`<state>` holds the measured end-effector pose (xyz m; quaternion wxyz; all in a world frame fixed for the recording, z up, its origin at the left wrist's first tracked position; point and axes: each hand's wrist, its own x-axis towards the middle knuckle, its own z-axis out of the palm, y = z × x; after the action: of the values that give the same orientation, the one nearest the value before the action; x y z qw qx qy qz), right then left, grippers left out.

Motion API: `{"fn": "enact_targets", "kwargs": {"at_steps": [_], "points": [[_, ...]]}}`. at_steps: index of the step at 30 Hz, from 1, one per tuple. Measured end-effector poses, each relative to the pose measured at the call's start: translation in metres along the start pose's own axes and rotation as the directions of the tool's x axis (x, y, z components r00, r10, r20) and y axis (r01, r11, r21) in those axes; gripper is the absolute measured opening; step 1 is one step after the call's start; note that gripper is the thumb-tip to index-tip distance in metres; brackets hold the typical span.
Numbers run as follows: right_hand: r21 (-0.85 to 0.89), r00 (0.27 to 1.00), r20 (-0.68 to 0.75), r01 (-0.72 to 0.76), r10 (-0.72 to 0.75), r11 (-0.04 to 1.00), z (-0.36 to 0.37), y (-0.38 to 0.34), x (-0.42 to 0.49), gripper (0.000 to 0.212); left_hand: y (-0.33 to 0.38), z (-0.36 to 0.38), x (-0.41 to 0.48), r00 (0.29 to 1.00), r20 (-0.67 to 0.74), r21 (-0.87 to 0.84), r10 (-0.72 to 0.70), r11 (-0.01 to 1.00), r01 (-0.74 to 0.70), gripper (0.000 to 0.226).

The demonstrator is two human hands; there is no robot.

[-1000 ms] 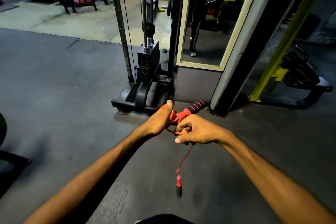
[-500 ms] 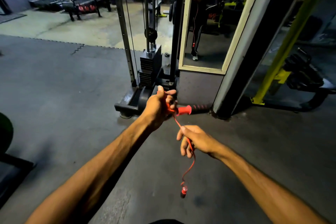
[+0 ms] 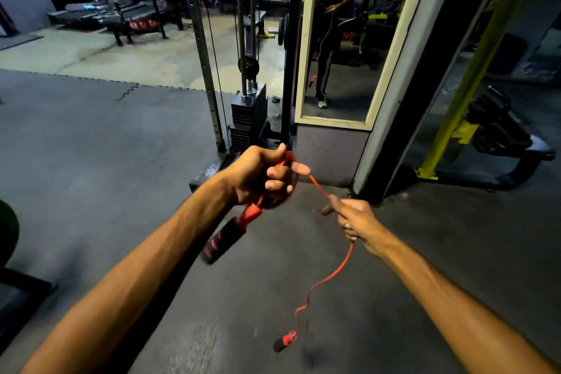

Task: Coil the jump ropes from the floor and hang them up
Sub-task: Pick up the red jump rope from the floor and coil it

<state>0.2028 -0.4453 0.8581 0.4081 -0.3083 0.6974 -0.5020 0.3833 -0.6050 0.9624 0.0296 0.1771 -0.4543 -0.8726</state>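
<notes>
My left hand [image 3: 261, 174] grips a bunch of coils of a red jump rope [image 3: 339, 267] at chest height. One black-and-red handle [image 3: 224, 237] hangs down from that fist, pointing toward me. A taut stretch of cord runs from the coils to my right hand [image 3: 355, 222], which pinches it between thumb and fingers. Below my right hand the cord dangles in loose waves. The second handle [image 3: 285, 340] swings at its end, just above the dark floor mat [image 3: 91, 146].
A cable weight machine [image 3: 247, 118] stands straight ahead, close to my hands. A framed mirror [image 3: 340, 39] to its right reflects a person holding the rope. A yellow-framed machine [image 3: 473, 106] sits at the right. Racks with weights [image 3: 133, 21] line the far left.
The handle in my left hand has swung from pointing right to hanging down toward me. My right hand moved right and out, pulling the cord taut. The dangling handle swung lower right.
</notes>
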Motion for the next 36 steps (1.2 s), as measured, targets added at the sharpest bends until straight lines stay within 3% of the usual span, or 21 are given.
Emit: {"fn": "enact_targets", "kwargs": {"at_steps": [2,4,7,11,14,16,18,20,22,24,26,28,30,33,35,36], "points": [[-0.065,0.998,0.023,0.055,-0.054,0.996,-0.007,-0.003,-0.001,0.041,-0.001,0.0,0.003,0.984,-0.179,0.129,0.016,0.992,0.007,0.056],[-0.158,0.993,0.061,0.111,-0.102,0.981,-0.008,-0.011,-0.004,0.039,-0.007,-0.002,0.005,0.97,-0.24,0.069,0.033,0.997,-0.017,0.057],[-0.288,0.99,0.066,0.137,-0.123,0.948,-0.001,-0.016,-0.003,0.033,-0.013,-0.002,0.004,0.979,-0.204,-0.148,0.023,0.987,-0.055,0.055],[-0.265,0.997,-0.063,0.014,-0.032,0.964,0.011,-0.009,0.006,0.022,-0.016,0.001,0.0,0.993,-0.086,-0.263,0.075,0.96,-0.096,0.048],[-0.391,0.993,0.05,0.121,-0.11,0.912,0.024,-0.013,0.001,0.021,-0.017,0.008,0.007,0.974,-0.137,-0.277,0.178,0.937,-0.211,0.05],[-0.53,0.955,0.213,0.291,-0.207,0.797,0.032,-0.027,-0.011,0.021,-0.024,0.009,0.017,0.951,-0.203,-0.139,0.232,0.955,-0.263,0.046],[-0.65,0.897,0.341,0.442,-0.282,0.618,0.04,-0.048,-0.023,0.026,-0.041,0.005,0.025,0.917,-0.268,0.263,0.296,0.938,-0.226,0.038],[-0.702,0.861,0.423,0.509,-0.283,0.498,0.044,-0.071,-0.03,0.03,-0.061,0.0,0.027,0.914,-0.243,0.644,0.325,0.759,-0.098,0.034],[-0.69,0.847,0.458,0.53,-0.27,0.494,0.038,-0.09,-0.031,0.026,-0.067,0.002,0.022,0.947,-0.194,0.747,0.257,0.664,-0.027,0.046],[-0.546,0.862,0.413,0.492,-0.293,0.678,0.022,-0.1,-0.026,0.014,-0.059,0.008,0.015,0.992,-0.087,0.658,0.093,0.753,-0.013,0.083],[-0.363,0.872,0.304,0.478,-0.383,0.8,0.008,-0.099,-0.017,0.02,-0.047,0.01,0.01,0.999,0.017,0.465,-0.039,0.885,0.027,0.108],[-0.22,0.869,0.161,0.493,-0.467,0.842,0.009,-0.083,-0.006,0.02,-0.039,0.011,0.004,0.992,0.105,0.214,-0.075,0.975,0.051,0.111],[-0.109,0.901,0.072,0.434,-0.428,0.894,0.022,-0.059,0.002,0.021,-0.037,0.006,0.0,0.992,0.122,-0.093,-0.008,0.995,0.019,0.105],[-0.253,0.971,0.087,0.238,-0.224,0.938,0.043,-0.018,0.002,0.032,-0.04,-0.008,0.0,0.98,0.038,-0.411,0.196,0.897,-0.163,0.096],[-0.401,0.954,0.288,0.195,-0.079,0.895,0.056,-0.012,-0.015,0.025,-0.042,-0.011,0.006,0.963,-0.061,-0.414,0.263,0.871,-0.264,0.099],[-0.465,0.922,0.384,0.233,-0.043,0.854,0.061,-0.018,-0.023,0.019,-0.043,-0.011,0.009,0.956,-0.112,-0.32,0.272,0.901,-0.294,0.103]]}}
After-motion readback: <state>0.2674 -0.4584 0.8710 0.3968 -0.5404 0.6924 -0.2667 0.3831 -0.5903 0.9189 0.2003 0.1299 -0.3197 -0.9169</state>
